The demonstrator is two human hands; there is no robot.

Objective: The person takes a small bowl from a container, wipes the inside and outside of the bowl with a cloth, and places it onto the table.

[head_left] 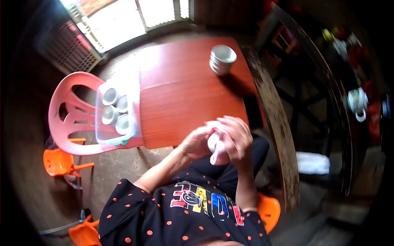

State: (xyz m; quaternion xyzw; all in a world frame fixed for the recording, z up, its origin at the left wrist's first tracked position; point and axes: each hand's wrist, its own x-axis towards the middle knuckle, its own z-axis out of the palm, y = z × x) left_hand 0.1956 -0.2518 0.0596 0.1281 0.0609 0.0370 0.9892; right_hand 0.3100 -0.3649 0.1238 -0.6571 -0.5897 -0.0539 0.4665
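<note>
Above my lap, at the table's near edge, both hands are closed around a small white bowl [212, 142] and a pale pink cloth [219, 157]. My left hand [198, 143] grips the bowl from its left side. My right hand [237, 138] presses the cloth against the bowl, and an end of the cloth hangs below the fingers. Much of the bowl is hidden by the cloth and fingers. A stack of white bowls [222, 60] stands upright at the far right of the red-brown table [180, 94].
A clear plastic bin [98, 129] with several white bowls rests on a pink chair [61, 135] at the left. A dark flat object [253, 110] lies at the table's right edge, beside a worn wooden beam [283, 135]. Orange stools [57, 162] stand lower left.
</note>
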